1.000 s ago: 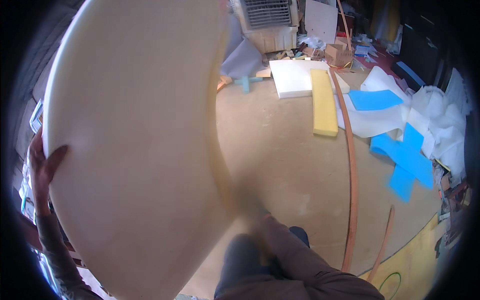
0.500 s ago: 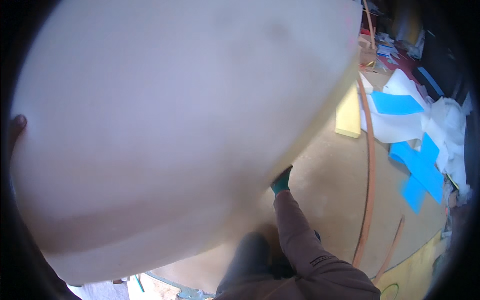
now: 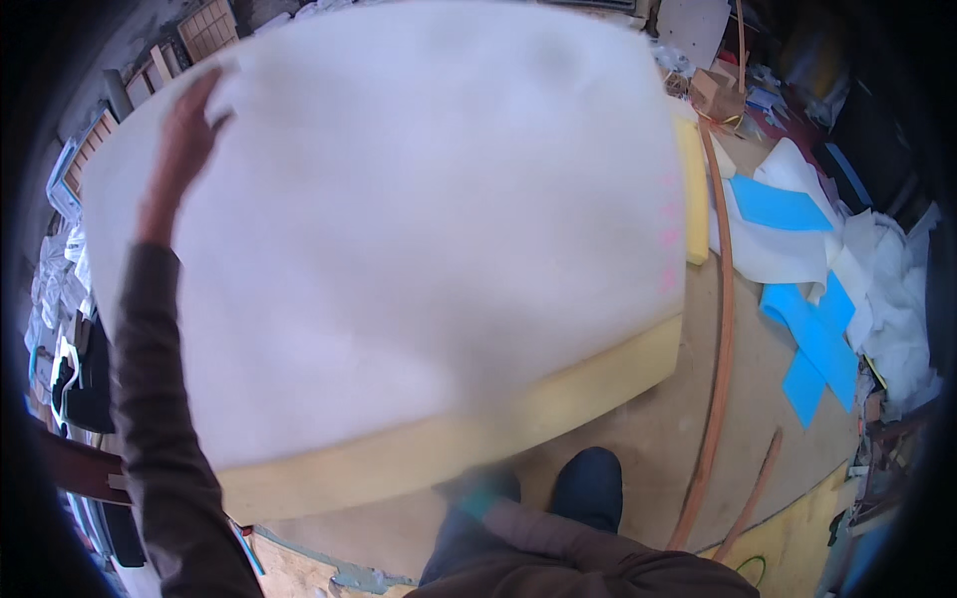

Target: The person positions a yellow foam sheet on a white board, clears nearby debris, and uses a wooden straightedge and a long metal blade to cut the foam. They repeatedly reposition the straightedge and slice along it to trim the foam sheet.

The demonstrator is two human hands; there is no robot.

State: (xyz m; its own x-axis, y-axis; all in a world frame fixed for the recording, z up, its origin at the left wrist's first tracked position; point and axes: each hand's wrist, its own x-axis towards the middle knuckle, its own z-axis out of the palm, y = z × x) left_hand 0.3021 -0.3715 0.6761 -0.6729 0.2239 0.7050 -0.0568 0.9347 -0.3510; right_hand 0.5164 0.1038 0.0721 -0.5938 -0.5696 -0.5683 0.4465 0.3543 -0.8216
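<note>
A large thick foam slab (image 3: pixel 429 219), whitish on top and pale yellow along its front side, lies in front of me. Faint pink marks run near its right edge. My bare left hand (image 3: pixel 187 140) is over the slab's far left part, fingers stretched and apart, holding nothing; whether it touches the foam is unclear. By the slab's front lower edge is my right hand (image 3: pixel 477 498), in a green and dark glove. Motion and haze smear its fingers, so I cannot make out a grip.
Long thin wooden strips (image 3: pixel 720 329) lie right of the slab on a brown board (image 3: pixel 648 439). Beyond them are blue sheet pieces (image 3: pixel 783 204) and crumpled white sheeting (image 3: pixel 887 299). A cardboard box (image 3: pixel 716 95) stands far right. Plastic-wrapped items (image 3: pixel 60 279) crowd the left.
The slab has come down from a raised, tilted position to lie flatter. My left hand has moved from its left edge over its top; my right hand has drawn back toward me.
</note>
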